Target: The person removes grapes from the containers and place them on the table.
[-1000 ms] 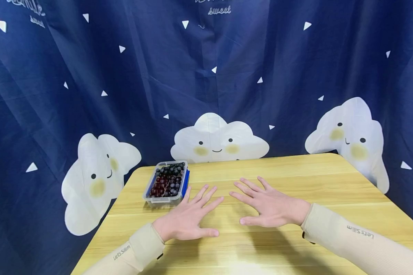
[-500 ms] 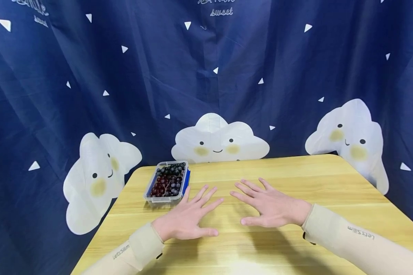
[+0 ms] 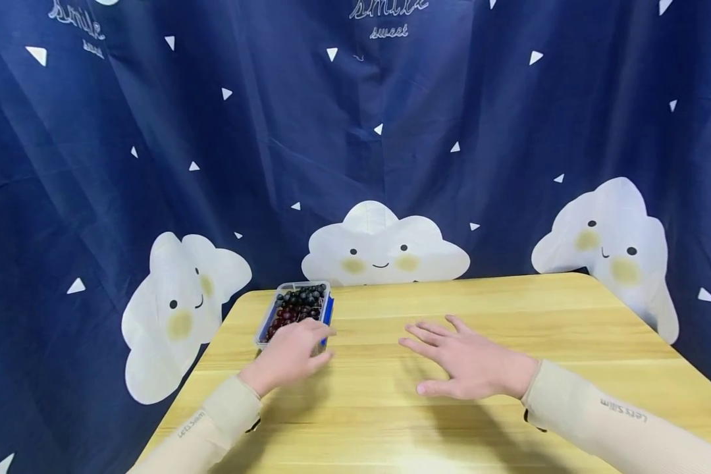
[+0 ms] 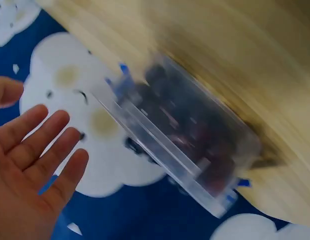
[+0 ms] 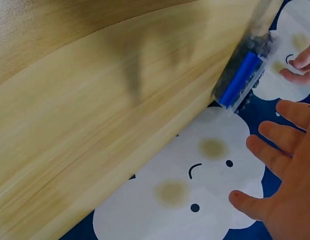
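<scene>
A clear plastic container with blue side clips stands at the far left of the wooden table, its lid off. It is filled with black and dark red grapes. My left hand hovers at the container's near side, fingers relaxed and bent slightly, overlapping its front part in the head view. The left wrist view shows those fingers apart from the container and holding nothing. My right hand is held over the middle of the table with fingers spread, holding nothing.
The light wooden table has rounded far corners. Behind it hangs a dark blue curtain with white smiling clouds and small triangles. Both forearms are in pale sleeves.
My left hand has moved left and forward to the grape container, its fingers drawing together from a spread pose. The right hand stays in place. The head view has shifted slightly.
</scene>
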`<state>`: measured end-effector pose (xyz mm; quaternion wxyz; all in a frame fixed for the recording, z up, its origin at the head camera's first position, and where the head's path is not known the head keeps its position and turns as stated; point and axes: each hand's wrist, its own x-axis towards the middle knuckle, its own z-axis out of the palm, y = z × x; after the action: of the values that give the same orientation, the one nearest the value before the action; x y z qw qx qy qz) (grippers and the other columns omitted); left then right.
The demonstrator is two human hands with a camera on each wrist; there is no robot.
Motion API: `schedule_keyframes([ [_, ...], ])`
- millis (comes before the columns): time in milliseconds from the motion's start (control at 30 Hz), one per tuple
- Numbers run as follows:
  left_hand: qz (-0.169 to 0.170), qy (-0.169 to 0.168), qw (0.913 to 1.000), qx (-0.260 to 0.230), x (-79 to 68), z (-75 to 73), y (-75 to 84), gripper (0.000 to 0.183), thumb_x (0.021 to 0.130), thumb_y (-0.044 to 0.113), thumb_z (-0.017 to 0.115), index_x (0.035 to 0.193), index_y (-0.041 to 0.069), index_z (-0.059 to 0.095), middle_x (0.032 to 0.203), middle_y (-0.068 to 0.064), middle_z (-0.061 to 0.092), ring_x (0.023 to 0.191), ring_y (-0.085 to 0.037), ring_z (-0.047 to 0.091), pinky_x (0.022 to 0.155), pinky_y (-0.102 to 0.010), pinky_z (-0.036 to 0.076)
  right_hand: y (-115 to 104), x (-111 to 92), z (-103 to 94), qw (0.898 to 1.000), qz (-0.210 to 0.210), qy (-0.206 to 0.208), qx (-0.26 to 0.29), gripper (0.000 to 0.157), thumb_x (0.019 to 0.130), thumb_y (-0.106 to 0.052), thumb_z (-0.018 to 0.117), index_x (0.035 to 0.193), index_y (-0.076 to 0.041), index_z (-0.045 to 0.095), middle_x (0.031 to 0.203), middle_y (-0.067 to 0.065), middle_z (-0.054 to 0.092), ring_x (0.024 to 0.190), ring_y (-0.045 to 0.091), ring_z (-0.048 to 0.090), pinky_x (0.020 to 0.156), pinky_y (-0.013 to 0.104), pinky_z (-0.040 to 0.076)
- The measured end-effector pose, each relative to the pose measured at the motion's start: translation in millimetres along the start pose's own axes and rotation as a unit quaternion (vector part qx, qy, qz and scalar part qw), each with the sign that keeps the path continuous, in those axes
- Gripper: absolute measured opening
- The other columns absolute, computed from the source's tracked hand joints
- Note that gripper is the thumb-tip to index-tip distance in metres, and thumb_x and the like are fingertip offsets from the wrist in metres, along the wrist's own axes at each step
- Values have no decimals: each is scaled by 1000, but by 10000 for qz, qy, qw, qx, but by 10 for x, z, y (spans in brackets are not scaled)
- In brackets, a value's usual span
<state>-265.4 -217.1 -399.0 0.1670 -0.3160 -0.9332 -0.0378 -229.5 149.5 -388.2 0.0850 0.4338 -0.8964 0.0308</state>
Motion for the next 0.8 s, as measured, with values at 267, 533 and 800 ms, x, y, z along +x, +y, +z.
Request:
schedule_keyframes([
  [267,-1618,449,9858,-48,-61,116,-683,22,89,28,64,104,14,73,107,-5,71,97,-27,68,75,-51,55,30,85,29,9956,-495,604,-517,58,102,-57,44,130,-12,67,129,2,68,120,21,62,100,48,48],
  [533,-2433,243,9696,-122,-112,210,-1102,37,91,26,63,120,4,67,118,-16,66,101,-35,64,75,-53,54,48,102,46,9976,-419,431,-352,47,102,-48,51,125,-12,70,125,1,70,117,23,65,98,45,52],
  [800,-2854,-140,9579,-276,-114,301,-1269,48,94,25,61,135,1,56,115,-19,67,88,-32,65,68,-50,53,57,157,126,9976,-423,466,-298,37,99,-39,60,122,-12,70,123,2,70,116,24,66,97,45,54],
])
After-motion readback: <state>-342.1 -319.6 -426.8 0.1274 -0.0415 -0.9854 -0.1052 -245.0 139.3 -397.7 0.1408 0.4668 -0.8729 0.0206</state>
